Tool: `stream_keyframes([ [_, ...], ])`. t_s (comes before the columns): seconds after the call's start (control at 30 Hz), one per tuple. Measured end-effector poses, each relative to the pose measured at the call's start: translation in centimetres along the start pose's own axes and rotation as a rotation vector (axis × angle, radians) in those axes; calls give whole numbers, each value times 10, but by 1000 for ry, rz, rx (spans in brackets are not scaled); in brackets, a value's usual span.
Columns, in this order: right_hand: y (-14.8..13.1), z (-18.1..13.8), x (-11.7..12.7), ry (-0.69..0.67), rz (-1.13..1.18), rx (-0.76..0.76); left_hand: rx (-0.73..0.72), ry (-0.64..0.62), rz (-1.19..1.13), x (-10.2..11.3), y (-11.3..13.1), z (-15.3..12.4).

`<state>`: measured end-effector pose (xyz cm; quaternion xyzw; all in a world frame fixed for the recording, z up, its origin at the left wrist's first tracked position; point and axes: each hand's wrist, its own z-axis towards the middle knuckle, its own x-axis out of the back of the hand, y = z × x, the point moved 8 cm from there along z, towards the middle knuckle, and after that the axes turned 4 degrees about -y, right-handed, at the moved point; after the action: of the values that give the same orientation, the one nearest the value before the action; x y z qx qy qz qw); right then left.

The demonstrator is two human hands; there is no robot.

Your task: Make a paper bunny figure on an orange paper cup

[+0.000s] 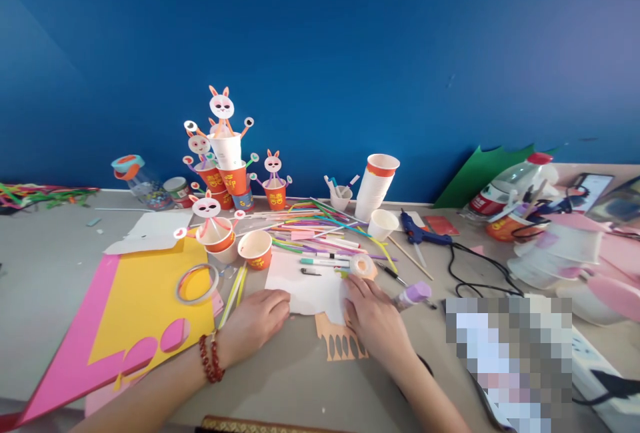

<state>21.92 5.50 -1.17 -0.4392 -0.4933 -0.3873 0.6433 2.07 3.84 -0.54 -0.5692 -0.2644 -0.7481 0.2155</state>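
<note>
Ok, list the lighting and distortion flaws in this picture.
Head view: the central white sheet shows little surface detail; the blue wall turns paler, purplish at upper right; the bottle seems stretched sideways; mosaic blocks hide detail at lower right.

"What sort of place can be made out?"
"A craft workspace: a grey tabletop point(280, 386) is set against a plain blue wall point(320, 53)."
"By what is that shown?"
"Coloured sticks point(301, 225) are strewn about, a blue glue gun point(417, 230) is laid near them, a yellow sheet point(140, 293) is spread out, and paper cups point(233, 178) are topped with rabbit faces point(221, 106)."
"Home or classroom?"
"That cannot be told."
</note>
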Motion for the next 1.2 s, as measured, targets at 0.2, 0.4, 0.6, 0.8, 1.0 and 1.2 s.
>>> stream_keyframes([
  [0.2, -21, -4, 7, -6, 131, 184, -37, -3, 28, -3, 6, 4],
  [0.4, -16, 17, -2, -37, -112, 2, -28, 31, 19, 0, 7, 4],
  [0.6, -37, -1, -14, -44, -76, 220, -19, 24, 6, 0, 9, 1],
  [0.8, -41, 3, -6, -101, -70, 201, 10, 21, 4, -3, 8, 4],
  [1.0, -51, 9, -14, -174, -179, 309, -3, 1, 4, -3, 10, 4],
  [1.2, -24, 8, -1, -25, 264, 116, 24, 9, -110, 0, 3, 2],
])
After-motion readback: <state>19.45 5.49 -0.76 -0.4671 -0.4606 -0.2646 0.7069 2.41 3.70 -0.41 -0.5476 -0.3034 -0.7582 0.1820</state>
